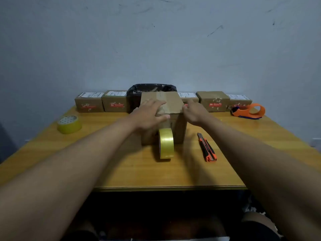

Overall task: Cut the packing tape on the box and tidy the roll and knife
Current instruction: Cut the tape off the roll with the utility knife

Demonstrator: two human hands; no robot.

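Wood-grain table (121,171) carries a cardboard box (172,103) at its centre, sealed along the top with packing tape (160,97). The left hand (149,113) lies flat on the lid, fingers spread over the tape; the right hand (192,110) presses open against the box's right edge, gripping nothing. Just below the left hand, a yellow tape roll (166,144) stands on edge, touching the box front. Below the right hand, near the box, lies the orange knife (206,146).

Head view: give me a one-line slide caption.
Both hands, left and right, press the taped box; tape roll hangs off its front, knife lies unused on the table.
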